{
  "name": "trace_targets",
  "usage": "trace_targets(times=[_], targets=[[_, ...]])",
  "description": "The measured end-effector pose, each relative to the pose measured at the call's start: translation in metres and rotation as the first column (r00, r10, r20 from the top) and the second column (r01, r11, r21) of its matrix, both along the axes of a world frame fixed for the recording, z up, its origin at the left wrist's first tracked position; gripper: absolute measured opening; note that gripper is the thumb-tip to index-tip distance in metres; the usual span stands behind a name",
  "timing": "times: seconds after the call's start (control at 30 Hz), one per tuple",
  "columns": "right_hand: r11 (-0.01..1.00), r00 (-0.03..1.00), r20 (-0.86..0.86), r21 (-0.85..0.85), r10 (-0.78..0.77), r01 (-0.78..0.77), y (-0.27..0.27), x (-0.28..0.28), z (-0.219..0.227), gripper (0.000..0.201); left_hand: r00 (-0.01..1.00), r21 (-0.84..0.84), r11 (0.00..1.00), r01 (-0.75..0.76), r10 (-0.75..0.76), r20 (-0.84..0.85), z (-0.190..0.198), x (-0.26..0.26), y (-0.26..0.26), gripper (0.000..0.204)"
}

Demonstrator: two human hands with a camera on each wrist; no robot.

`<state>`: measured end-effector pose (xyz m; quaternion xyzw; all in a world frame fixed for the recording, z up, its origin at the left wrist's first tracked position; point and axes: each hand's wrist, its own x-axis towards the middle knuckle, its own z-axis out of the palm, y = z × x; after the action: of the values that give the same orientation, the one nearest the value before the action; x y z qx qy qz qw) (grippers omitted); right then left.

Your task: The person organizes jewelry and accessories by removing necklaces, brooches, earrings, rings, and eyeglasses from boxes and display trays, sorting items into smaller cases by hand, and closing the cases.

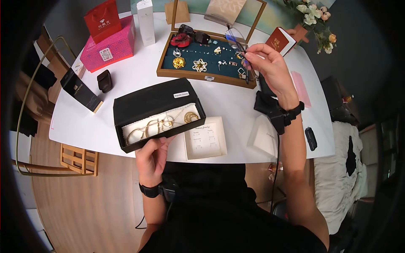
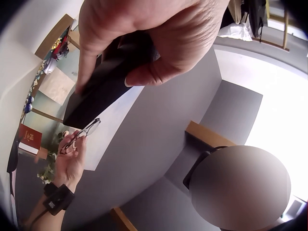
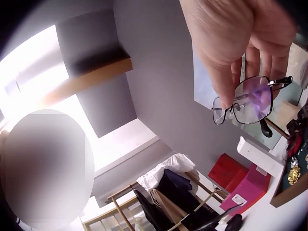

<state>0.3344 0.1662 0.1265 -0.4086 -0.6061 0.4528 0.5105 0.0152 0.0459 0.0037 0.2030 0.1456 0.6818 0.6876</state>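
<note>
My left hand (image 1: 152, 159) grips a long black box (image 1: 152, 99) from below, its thumb and fingers around the box's edge in the left wrist view. The box is tilted toward me; gold bracelets (image 1: 152, 125) and a gold ring-shaped piece (image 1: 191, 117) lie on its white lining. Raised over the right end of a wooden jewelry case (image 1: 185, 74), my right hand (image 1: 272, 69) pinches dark-framed eyeglasses (image 3: 252, 101) by the frame. Inside that case, a gold flower brooch (image 1: 179, 63) and a pearly flower brooch (image 1: 199, 65) sit on dark green lining.
Below the black box lies an open white jewelry box (image 1: 206, 143). A pink box (image 1: 110, 47) with a red bag (image 1: 102, 21), a white carton (image 1: 146, 23) and a black carton (image 1: 80, 90) stand left. At right are a red book (image 1: 278, 41) and a white Chanel box (image 1: 263, 137).
</note>
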Motion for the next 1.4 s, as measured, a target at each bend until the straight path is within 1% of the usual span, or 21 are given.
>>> trace_targets(times=[0.13, 0.2, 0.27, 0.33, 0.4, 0.43, 0.5, 0.57, 0.6, 0.67, 0.7, 0.73, 0.8, 0.87, 0.9, 0.97, 1.0, 1.07, 1.23, 1.37, 1.4], targets=[[0.998, 0.996, 0.084, -0.064, -0.002, 0.008, 0.011, 0.008, -0.024, 0.018, 0.997, -0.02, 0.997, -0.076, 0.076, -0.035, -0.004, -0.008, 0.004, 0.052], [0.997, 0.99, 0.134, -0.076, 0.036, -0.026, 0.022, 0.013, -0.034, 0.022, 0.994, -0.028, 0.994, -0.106, 0.105, -0.036, -0.003, -0.012, 0.006, 0.052], [0.988, 0.96, 0.279, -0.145, -0.002, 0.044, 0.031, 0.01, -0.037, 0.026, 0.989, -0.036, 0.989, -0.146, 0.144, -0.039, 0.001, -0.017, 0.008, 0.053], [0.993, 0.953, 0.302, -0.114, 0.018, 0.018, 0.053, 0.011, -0.043, 0.031, 0.986, -0.025, 0.986, -0.162, 0.161, -0.031, 0.005, -0.02, 0.008, 0.047], [0.999, 0.84, 0.542, 0.049, -0.037, 0.012, 0.076, 0.007, -0.042, 0.035, 0.986, -0.022, 0.986, -0.164, 0.163, -0.015, 0.007, -0.023, 0.009, 0.047], [0.991, 0.781, 0.62, 0.131, -0.073, -0.012, 0.089, 0.004, -0.042, 0.038, 0.984, -0.013, 0.984, -0.177, 0.177, -0.018, 0.01, -0.022, 0.009, 0.047], [0.991, 0.771, 0.633, 0.131, -0.062, -0.028, 0.113, -0.005, -0.045, 0.037, 0.98, -0.001, 0.98, -0.199, 0.199, -0.018, 0.012, -0.023, 0.009, 0.047], [0.991, 0.779, 0.627, 0.107, -0.009, -0.075, 0.139, -0.017, -0.046, 0.034, 0.973, -0.076, 0.971, -0.228, 0.224, -0.061, 0.012, -0.027, 0.008, 0.058], [0.99, 0.778, 0.628, 0.112, -0.004, -0.086, 0.151, -0.022, -0.046, 0.034, 0.969, -0.092, 0.965, -0.245, 0.24, -0.065, 0.015, -0.026, 0.008, 0.057], [0.98, 0.748, 0.661, 0.105, 0.056, -0.167, 0.175, -0.031, -0.045, 0.032, 0.97, -0.087, 0.966, -0.243, 0.241, -0.032, 0.009, -0.03, 0.007, 0.056], [0.97, 0.778, 0.618, 0.1, 0.116, -0.223, 0.186, -0.033, -0.043, 0.031, 0.966, -0.1, 0.961, -0.256, 0.251, -0.061, 0.01, -0.029, 0.006, 0.055], [0.971, 0.778, 0.619, 0.102, 0.108, -0.217, 0.199, -0.03, -0.041, 0.031, 0.964, -0.114, 0.958, -0.265, 0.259, -0.065, 0.01, -0.029, 0.004, 0.056], [0.979, 0.716, 0.695, 0.1, 0.06, -0.179, 0.226, -0.021, -0.036, 0.031, 0.964, -0.111, 0.958, -0.263, 0.256, -0.069, 0.011, -0.03, 0.002, 0.056], [0.982, 0.715, 0.699, 0.127, 0.01, -0.138, 0.253, 0.002, -0.038, 0.03, 0.961, -0.074, 0.96, -0.272, 0.267, -0.071, 0.007, -0.031, 0.001, 0.058], [0.992, 0.724, 0.689, 0.076, 0.022, -0.102, 0.266, 0.016, -0.038, 0.03, 0.961, -0.094, 0.957, -0.276, 0.271, -0.06, 0.008, -0.031, 0.001, 0.059], [0.999, 0.749, 0.662, 0.004, 0.023, -0.035, 0.267, 0.036, -0.033, 0.03, 0.959, -0.113, 0.952, -0.284, 0.282, -0.04, 0.005, -0.032, 0.0, 0.06], [1.0, 0.746, 0.666, 0.006, 0.011, -0.02, 0.267, 0.047, -0.031, 0.03, 0.972, -0.02, 0.972, -0.234, 0.233, -0.007, 0.0, -0.035, 0.0, 0.061], [0.997, 0.766, 0.643, -0.058, -0.003, 0.053, 0.268, 0.073, -0.032, 0.03, 0.966, -0.031, 0.966, -0.258, 0.258, -0.004, -0.006, -0.037, -0.001, 0.062], [0.983, 0.76, 0.65, -0.14, 0.001, 0.118, 0.255, 0.118, -0.044, 0.033, 0.967, 0.004, 0.968, -0.251, 0.251, -0.041, -0.009, -0.038, -0.001, 0.061], [0.985, 0.763, 0.645, -0.104, -0.039, 0.138, 0.246, 0.134, -0.05, 0.034, 0.974, -0.002, 0.975, -0.223, 0.222, -0.048, -0.012, -0.04, -0.001, 0.062], [0.988, 0.724, 0.688, -0.071, -0.051, 0.137, 0.248, 0.136, -0.05, 0.034, 0.973, 0.026, 0.975, -0.22, 0.221, -0.069, -0.014, -0.041, -0.002, 0.062]])
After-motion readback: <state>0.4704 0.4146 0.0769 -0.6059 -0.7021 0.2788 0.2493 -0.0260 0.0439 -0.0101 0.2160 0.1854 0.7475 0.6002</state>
